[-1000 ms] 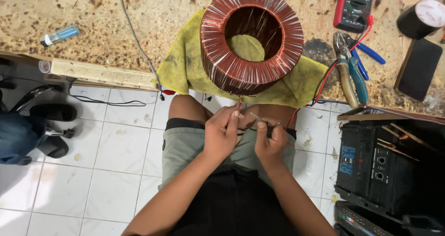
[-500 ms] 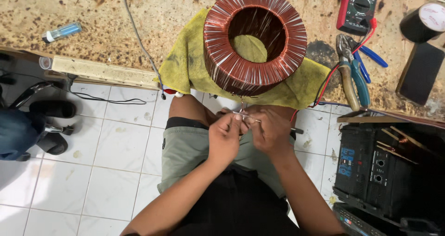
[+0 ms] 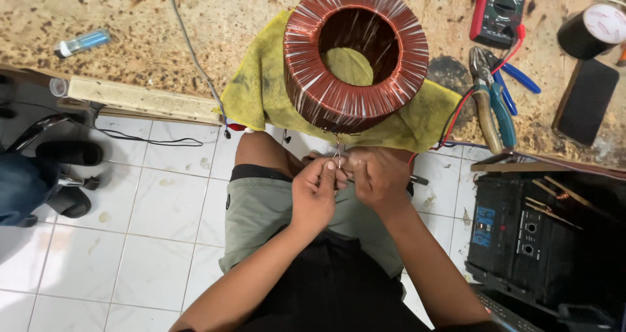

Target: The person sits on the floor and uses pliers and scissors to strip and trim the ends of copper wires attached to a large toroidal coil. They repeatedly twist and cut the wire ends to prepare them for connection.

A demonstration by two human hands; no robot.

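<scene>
Pinching a thin wire (image 3: 337, 155) below the copper coil (image 3: 356, 55), both hands (image 3: 349, 182)

Both bare forearms reached forward from the lower edge of the view and met over the lap. The left hand (image 3: 317, 192) was curled, its thumb and forefinger pinched together at the top, knuckles toward the camera. The right hand (image 3: 377, 177) lay just beside it, touching, fingers bent inward in a closed grip, wrist slightly cocked. Both elbows stayed out of view.
</scene>
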